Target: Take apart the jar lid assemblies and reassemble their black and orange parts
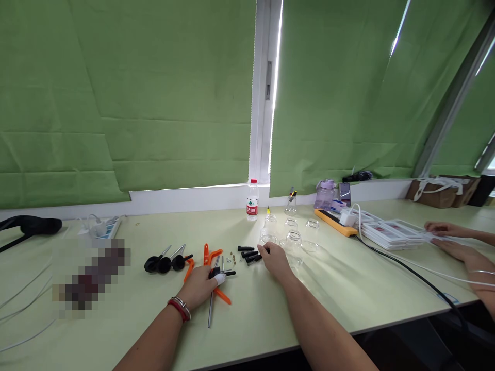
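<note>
Gripping small black fitting [229, 273] in left hand [199, 286], fingers curled round it, over orange plastic clamp parts [223, 296] and loose metal rod [210, 312]. Got right hand [276, 259] just beside ribbed black pieces [249, 254], fingertips bunched, can't tell if pinching anything. Seeing black-knobbed rods [164, 265] off left, clear glass jars [294, 248] past right hand, then red-capped water bottle [252, 202] near green blinds [174, 93].

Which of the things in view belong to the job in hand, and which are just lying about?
Likely in the job:
- black plastic part in the left hand
- orange plastic pieces
- round black parts with metal rods
- small black ribbed pieces by the right hand
- perhaps the clear glass jars

Likely lying about:
- red-capped clear bottle
- translucent purple bottle
- orange power strip
</note>
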`<state>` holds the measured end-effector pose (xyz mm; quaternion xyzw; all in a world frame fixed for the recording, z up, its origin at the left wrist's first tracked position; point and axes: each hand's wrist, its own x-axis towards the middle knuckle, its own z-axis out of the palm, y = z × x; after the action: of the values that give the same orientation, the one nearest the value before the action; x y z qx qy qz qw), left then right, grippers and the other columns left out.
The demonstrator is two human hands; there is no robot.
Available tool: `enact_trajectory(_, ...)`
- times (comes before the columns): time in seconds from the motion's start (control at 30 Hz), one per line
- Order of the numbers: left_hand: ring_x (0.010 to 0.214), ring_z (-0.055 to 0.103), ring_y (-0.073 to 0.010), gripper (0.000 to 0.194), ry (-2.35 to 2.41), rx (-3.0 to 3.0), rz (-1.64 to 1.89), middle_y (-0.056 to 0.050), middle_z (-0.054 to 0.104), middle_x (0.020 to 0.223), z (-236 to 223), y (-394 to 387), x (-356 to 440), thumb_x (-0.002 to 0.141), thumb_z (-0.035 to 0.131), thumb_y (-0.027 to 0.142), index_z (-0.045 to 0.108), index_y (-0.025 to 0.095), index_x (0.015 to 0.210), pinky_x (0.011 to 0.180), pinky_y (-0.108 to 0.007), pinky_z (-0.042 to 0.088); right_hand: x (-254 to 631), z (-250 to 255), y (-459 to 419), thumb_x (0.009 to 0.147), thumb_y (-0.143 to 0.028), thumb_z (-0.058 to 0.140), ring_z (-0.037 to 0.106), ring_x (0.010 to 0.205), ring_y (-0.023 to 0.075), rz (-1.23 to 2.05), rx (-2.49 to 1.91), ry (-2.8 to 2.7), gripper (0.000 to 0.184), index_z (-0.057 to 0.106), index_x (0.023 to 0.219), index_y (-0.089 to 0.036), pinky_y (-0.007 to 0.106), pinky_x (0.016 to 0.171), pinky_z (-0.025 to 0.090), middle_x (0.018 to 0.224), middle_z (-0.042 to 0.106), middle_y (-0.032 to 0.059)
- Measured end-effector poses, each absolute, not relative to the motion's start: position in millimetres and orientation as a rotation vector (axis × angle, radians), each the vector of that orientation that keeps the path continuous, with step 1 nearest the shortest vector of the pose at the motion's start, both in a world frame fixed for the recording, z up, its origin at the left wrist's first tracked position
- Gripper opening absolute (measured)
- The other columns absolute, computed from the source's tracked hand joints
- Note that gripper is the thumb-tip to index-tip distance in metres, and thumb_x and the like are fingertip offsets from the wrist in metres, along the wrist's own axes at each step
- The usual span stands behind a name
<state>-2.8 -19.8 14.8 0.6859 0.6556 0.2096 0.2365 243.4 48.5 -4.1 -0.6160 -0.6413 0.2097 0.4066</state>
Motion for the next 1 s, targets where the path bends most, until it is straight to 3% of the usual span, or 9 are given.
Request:
enact_trajectory(0.77, 0.070, 0.057, -0.0221, 0.038, 1.815, 1.866, 0.578, -0.003, 0.057, 0.075, 8.1, -18.0, -5.8, 0.075, 0.050, 0.058, 0.054, 0.021, 0.072, 0.059, -0.027, 0.032, 244.3, -1.8, 45.8, 0.091, -0.029, 0.032, 0.050, 0.061, 0.0173, 0.416, -1.651, -1.552, 0.026, 0.037, 0.066, -0.023, 0.027, 0.058, 0.033, 0.062, 0.052, 0.0012)
enact_trajectory(0.9, 0.070, 0.056, -0.0220, 0.037, 1.818, 1.865, 0.589, -0.003, 0.057, 0.075, 8.8, -18.3, -5.2, 0.074, 0.051, 0.057, 0.053, 0.020, 0.071, 0.057, -0.027, 0.032, 239.9, -3.0, 41.3, 0.086, -0.038, 0.044, 0.050, 0.062, 0.0164, 0.552, -1.507, -1.587, 0.024, 0.046, 0.068, -0.022, 0.026, 0.057, 0.035, 0.064, 0.055, 0.0007)
enact_trajectory(1.0, 0.070, 0.056, -0.0216, 0.038, 1.809, 1.863, 0.597, -0.003, 0.055, 0.073, 8.8, -17.8, -5.4, 0.074, 0.051, 0.058, 0.051, 0.020, 0.070, 0.056, -0.026, 0.032, 236.5, -8.3, 37.8, 0.075, -0.038, 0.061, 0.052, 0.063, 0.0150, 0.756, -1.418, -1.704, 0.019, 0.055, 0.071, -0.021, 0.024, 0.057, 0.037, 0.067, 0.059, 0.0004)
